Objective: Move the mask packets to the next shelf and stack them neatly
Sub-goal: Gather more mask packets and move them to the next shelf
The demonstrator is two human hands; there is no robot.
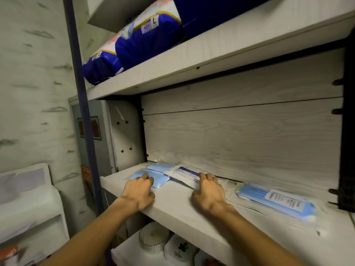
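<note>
Evidently to gather them, the left hand [139, 191] lay fingers spread on the pale blue plastic-wrapped mask packets [151, 174] at the pale wood-grain shelf's [172, 208] back-left, the right hand [208, 191] pressing a white-labelled packet [184, 174], neither yet clenched.

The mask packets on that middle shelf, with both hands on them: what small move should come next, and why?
Probably closing the fingers to grip. The left hand lies flat on the blue mask packets and the right hand on the white-labelled packet, neither lifted yet. Another packet waits further right on the same shelf.
</note>
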